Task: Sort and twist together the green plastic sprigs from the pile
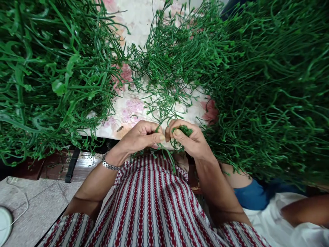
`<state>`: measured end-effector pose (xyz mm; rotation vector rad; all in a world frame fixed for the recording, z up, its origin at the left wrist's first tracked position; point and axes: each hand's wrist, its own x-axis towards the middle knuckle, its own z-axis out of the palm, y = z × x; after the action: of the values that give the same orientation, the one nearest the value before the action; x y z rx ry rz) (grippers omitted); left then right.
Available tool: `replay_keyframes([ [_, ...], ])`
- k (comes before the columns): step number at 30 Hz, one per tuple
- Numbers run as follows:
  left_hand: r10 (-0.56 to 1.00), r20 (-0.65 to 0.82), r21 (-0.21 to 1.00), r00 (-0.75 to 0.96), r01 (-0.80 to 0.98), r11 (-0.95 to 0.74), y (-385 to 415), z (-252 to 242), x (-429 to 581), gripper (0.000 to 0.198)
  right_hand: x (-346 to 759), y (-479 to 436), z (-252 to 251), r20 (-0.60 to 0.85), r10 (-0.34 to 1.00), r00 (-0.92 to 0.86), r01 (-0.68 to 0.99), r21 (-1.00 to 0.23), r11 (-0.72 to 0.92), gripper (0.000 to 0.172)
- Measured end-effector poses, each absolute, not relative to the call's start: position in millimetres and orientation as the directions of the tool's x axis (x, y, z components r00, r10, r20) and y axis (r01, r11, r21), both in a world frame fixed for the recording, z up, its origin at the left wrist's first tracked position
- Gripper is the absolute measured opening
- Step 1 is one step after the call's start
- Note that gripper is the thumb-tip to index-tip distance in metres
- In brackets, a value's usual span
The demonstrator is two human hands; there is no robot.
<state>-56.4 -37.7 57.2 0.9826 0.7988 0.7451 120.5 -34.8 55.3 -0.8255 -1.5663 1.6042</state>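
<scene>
My left hand (142, 136) and my right hand (189, 138) meet at the near edge of a table, thumbs almost touching. My right hand is closed around a small bunch of green plastic stems (183, 130). My left hand pinches a thin green stem (161, 148) that trails down between the two hands toward my lap. A loose pile of the same green stems (168, 65) lies on the flowered tablecloth (131, 109) just beyond my fingers. A metal watch band (109, 165) circles my left wrist.
Large heaps of green stems fill the left (48, 75) and the right (275, 89) of the table. My red and white striped garment (149, 206) covers my lap. Another person's arm (303, 209) and blue cloth (253, 195) are at the lower right. Grey floor (38, 202) lies at the lower left.
</scene>
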Motion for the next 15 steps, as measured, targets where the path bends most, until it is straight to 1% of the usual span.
replay_keyframes([
  [3, 0.887, -0.238, 0.929, 0.397, -0.175, 0.327, -39.0, 55.5, -49.5, 0.035, 112.9, -39.0, 48.3, -0.068, 0.869, -0.490, -0.023, -0.996, -0.091, 0.024],
  [6, 0.933, -0.226, 0.947, 0.281, -0.162, 0.278, -40.7, 48.9, -45.7, 0.034, 107.6, -46.1, 39.6, -0.137, 0.882, -0.451, -0.057, -0.982, -0.182, 0.027],
  [9, 0.965, -0.197, 0.971, 0.174, -0.099, 0.216, -42.5, 44.7, -43.6, 0.032, 105.2, -50.8, 35.0, -0.137, 0.913, -0.384, -0.067, -0.982, -0.176, 0.029],
  [12, 0.976, -0.174, 0.984, 0.129, -0.021, 0.178, -44.3, 45.9, -42.2, 0.031, 103.9, -51.8, 36.6, -0.133, 0.926, -0.352, -0.033, -0.988, -0.154, 0.035],
  [15, 0.982, -0.146, 0.989, 0.120, 0.034, 0.143, -45.5, 48.7, -41.2, 0.030, 104.3, -50.5, 41.4, -0.123, 0.935, -0.333, 0.040, -0.992, -0.117, 0.029],
])
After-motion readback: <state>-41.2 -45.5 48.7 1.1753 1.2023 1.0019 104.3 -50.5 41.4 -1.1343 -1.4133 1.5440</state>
